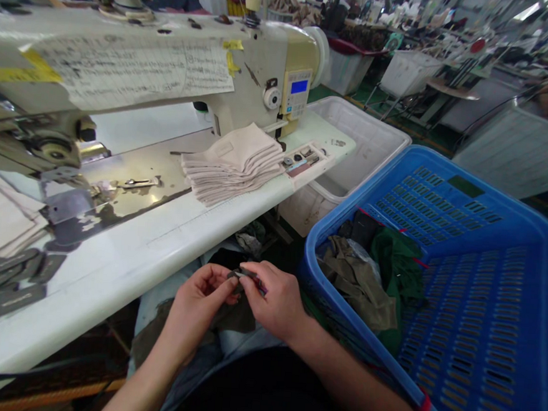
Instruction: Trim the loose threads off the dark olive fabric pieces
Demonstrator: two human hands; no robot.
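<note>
Over the lap, my left hand (201,307) pinches the edge of a dark olive cloth (235,315) between thumb and fingers. Close beside it on the right, my right hand (274,299) is closed round a small tool with a thin metal tip, largely hidden by the fingers. The tip meets the cloth at my left fingertips. The cloth hangs below both hands, over light blue trousers. Beyond the hands, a stack of beige fabric pieces (234,162) lies on the white sewing table (173,236).
A sewing machine (162,66) spans the table's back. Dark grey labelled pieces (18,297) and beige fabric (1,218) lie at the left. A blue basket (482,245) with olive and green cloth stands close on the right, a white bin (354,130) behind it.
</note>
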